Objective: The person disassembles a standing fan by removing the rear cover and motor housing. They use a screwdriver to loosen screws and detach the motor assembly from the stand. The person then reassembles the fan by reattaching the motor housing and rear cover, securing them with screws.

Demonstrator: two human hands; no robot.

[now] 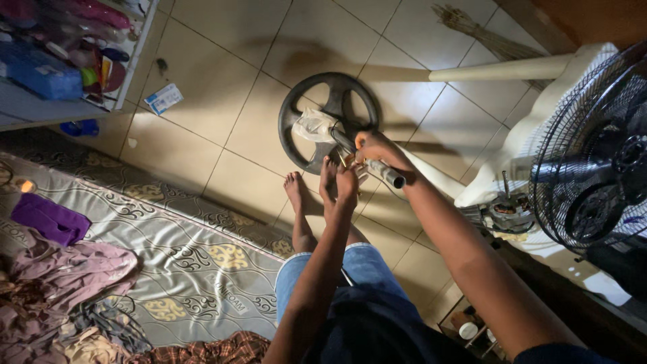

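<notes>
**Both hands on the fan pole, above the round base**

Seated person, legs stretched out over the beige tiled floor (229, 128), bare feet (311, 192) pointing toward the far side. A round black plastic fan base with spokes (296, 108) lay flat on the tiles just beyond the toes. A crumpled clear plastic bag (314, 125) sat on its near-left part.

A short grey metal pole (385, 172) slanted from the base's centre toward the near right, open end facing the camera. Right hand (379, 149) was wrapped around the pole, fingers closed on it. Left hand (348, 180) sat just beside it, on the left, fingertips pinched at the pole where a small brass-coloured part (345, 160) showed; whether it truly gripped that part could not be told.

At right, a black wire-caged fan head (596, 158) rested on a white plastic chair (539, 128). A patterned grey foam mattress (168, 249) lay at near left, with crumpled clothes (60, 283) on it. A cluttered shelf (67, 61) stood at far left.
</notes>
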